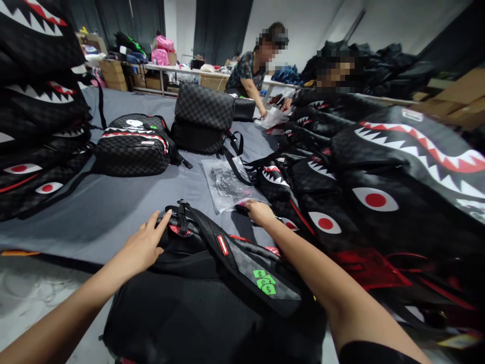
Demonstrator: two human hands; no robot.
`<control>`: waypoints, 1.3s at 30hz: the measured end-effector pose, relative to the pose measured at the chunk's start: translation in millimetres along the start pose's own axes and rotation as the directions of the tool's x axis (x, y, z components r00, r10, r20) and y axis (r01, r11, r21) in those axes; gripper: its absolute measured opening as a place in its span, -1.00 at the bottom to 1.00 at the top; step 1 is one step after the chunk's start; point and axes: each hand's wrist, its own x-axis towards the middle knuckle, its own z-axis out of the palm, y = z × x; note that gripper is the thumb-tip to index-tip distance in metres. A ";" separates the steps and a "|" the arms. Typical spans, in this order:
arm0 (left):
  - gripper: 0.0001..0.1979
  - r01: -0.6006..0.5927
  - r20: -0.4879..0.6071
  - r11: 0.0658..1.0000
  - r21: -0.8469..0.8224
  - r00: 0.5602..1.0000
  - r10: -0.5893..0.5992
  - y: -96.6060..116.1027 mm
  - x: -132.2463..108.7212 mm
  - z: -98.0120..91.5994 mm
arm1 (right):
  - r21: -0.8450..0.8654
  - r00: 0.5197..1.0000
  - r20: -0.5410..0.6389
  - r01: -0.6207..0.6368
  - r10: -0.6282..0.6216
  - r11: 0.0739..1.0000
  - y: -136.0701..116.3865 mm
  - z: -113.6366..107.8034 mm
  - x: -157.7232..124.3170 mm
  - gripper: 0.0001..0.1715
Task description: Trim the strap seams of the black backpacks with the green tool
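A black backpack (189, 308) lies in front of me with its padded back and straps facing up. One strap (257, 268) carries a red label and green banknote patches. My left hand (146, 245) rests at its top left edge, fingers stretched out and holding nothing. Beyond the backpack my right hand (260, 212) is closed at the lower edge of a clear plastic bag (223, 184) with something dark inside or beneath it. The right fingertips are partly hidden, and a bit of pink shows beside them.
Shark-mouth backpacks are piled at the left (41, 101) and right (379, 167). A checkered backpack (132, 146) and a dark checkered bag (204, 108) stand on the grey cloth (159, 197). Across the table a person (248, 71) handles plastic; another person (337, 71) is partly hidden behind the right pile.
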 end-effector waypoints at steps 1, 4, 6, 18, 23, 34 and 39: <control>-0.09 -0.011 -0.010 0.999 -0.032 1.000 0.011 -2.9 0.2 1.9 | 0.007 0.999 -0.040 0.009 -0.009 1.000 0.1 -7.1 -5.4 -0.71; -0.21 -0.080 -0.189 0.982 -0.172 0.981 0.047 -8.1 -3.7 9.1 | 0.015 0.983 -0.177 0.057 -0.053 0.998 -6.7 -28.2 -31.9 -0.52; -0.32 -0.168 -0.429 0.943 -0.286 0.903 0.031 -2.5 -11.2 11.5 | 0.016 0.940 -0.306 0.163 -0.150 0.986 -20.7 -40.6 -57.4 -0.45; -0.77 -0.365 -0.390 0.178 -0.914 0.910 -0.139 45.3 -46.2 25.7 | 0.258 0.520 -0.821 0.707 -0.236 0.659 -133.9 -97.2 -146.2 -0.59; -0.88 -0.494 -0.552 0.319 -0.809 0.825 -0.124 43.3 -61.9 41.5 | 0.543 0.740 -0.601 0.654 -0.300 0.527 -151.7 -107.5 -145.0 -0.86; -0.44 -0.120 -0.624 0.789 -0.602 0.688 -0.371 -35.2 -56.9 102.1 | 0.198 0.909 -0.134 0.415 -0.395 0.888 -173.8 -115.6 -94.1 -0.68; -0.39 -0.047 -0.606 0.865 -0.499 0.733 -0.310 -35.2 -50.6 122.3 | 0.063 0.851 0.098 0.512 -0.516 0.856 -205.5 -108.6 -75.3 -0.65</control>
